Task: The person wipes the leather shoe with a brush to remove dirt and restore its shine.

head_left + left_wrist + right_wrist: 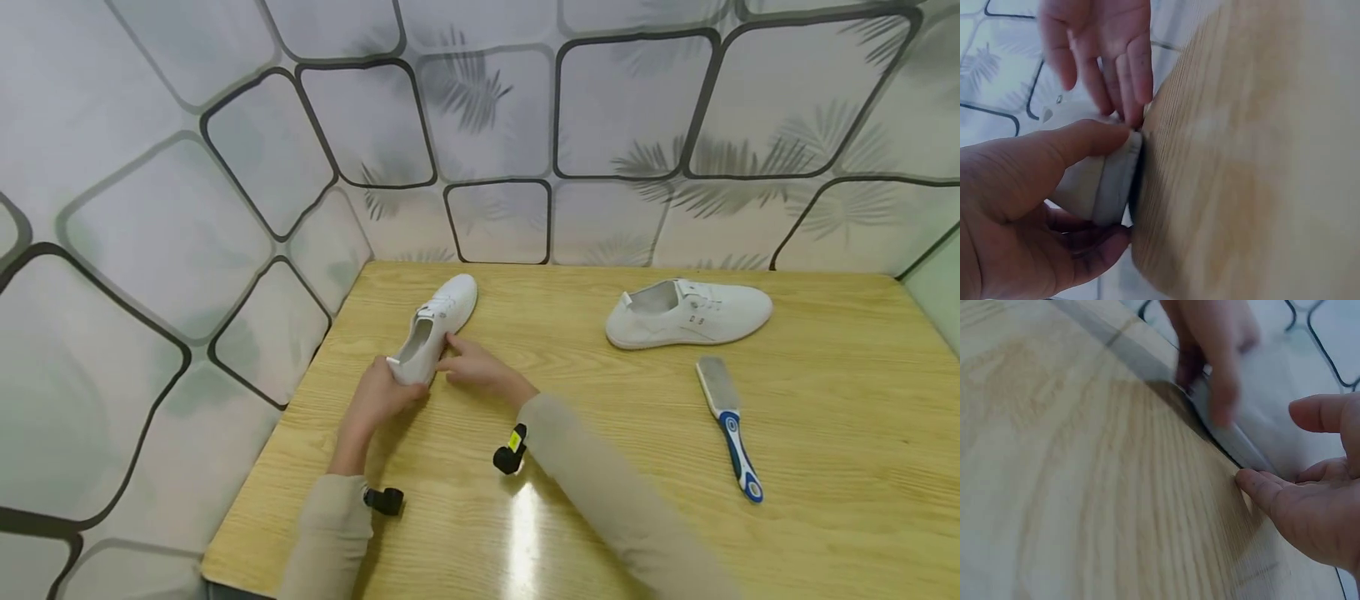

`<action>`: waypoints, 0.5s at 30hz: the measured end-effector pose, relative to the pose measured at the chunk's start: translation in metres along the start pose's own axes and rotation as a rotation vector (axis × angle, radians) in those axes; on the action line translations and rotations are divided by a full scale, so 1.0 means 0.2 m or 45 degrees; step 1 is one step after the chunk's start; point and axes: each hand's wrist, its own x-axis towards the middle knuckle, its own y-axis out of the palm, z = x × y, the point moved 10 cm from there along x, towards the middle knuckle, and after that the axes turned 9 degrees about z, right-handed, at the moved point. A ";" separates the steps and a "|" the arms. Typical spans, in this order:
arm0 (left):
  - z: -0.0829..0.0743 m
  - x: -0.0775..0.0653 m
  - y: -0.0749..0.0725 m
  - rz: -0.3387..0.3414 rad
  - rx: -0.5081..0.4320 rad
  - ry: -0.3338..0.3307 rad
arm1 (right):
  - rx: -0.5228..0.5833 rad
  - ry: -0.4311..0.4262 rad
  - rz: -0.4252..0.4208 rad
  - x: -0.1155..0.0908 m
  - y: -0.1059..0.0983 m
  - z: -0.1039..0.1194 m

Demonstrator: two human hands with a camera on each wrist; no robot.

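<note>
A white lace-up shoe (452, 302) stands on the left part of the wooden table, its toe pointing away from me and slightly right. My left hand (381, 392) grips the heel, with the thumb on one side and fingers around the other. In the left wrist view the heel (1110, 187) sits between that thumb and the curled fingers, its sole close to the table. My right hand (480, 367) is at the shoe's right side, fingers extended and their tips touching it low down. The right wrist view shows these fingers (1272, 494) near the sole, the thumb apart.
A matching white shoe (705, 317) lies at the back right, toe to the right. In front of it is a paddle-shaped tool (729, 429) with a grey flat head and a blue-and-white handle. Patterned walls (495, 221) border the table (570, 325) at the back and left.
</note>
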 end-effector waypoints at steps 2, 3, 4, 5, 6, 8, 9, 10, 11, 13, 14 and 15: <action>-0.01 0.05 -0.01 -0.053 -0.021 -0.007 | -0.005 -0.005 0.040 0.01 0.06 0.02; -0.01 0.07 -0.02 -0.081 -0.030 -0.014 | 0.002 -0.009 0.045 0.02 0.08 0.02; -0.02 0.09 -0.02 -0.107 -0.033 -0.026 | 0.002 -0.011 0.042 0.02 0.10 0.03; -0.02 0.10 -0.02 -0.127 -0.043 -0.037 | -0.016 -0.011 0.025 0.02 0.10 0.04; -0.02 0.12 -0.03 -0.149 -0.038 -0.050 | -0.043 -0.002 0.007 0.02 0.10 0.04; -0.02 0.14 -0.03 -0.188 -0.012 -0.076 | -0.073 0.006 -0.011 0.03 0.11 0.04; -0.02 0.14 -0.04 -0.202 -0.008 -0.093 | -0.090 0.007 -0.014 0.04 0.11 0.05; -0.02 0.15 -0.04 -0.211 -0.003 -0.107 | -0.104 0.012 -0.014 0.04 0.11 0.05; -0.02 0.15 -0.05 -0.217 -0.002 -0.118 | -0.119 0.015 -0.012 0.05 0.11 0.04; -0.02 0.16 -0.05 -0.221 0.001 -0.133 | -0.138 0.017 0.007 0.05 0.11 0.05; -0.02 0.16 -0.06 -0.221 -0.001 -0.136 | -0.154 0.010 0.019 0.05 0.12 0.05; -0.02 0.15 -0.06 -0.224 0.001 -0.135 | -0.168 0.006 0.032 0.05 0.12 0.05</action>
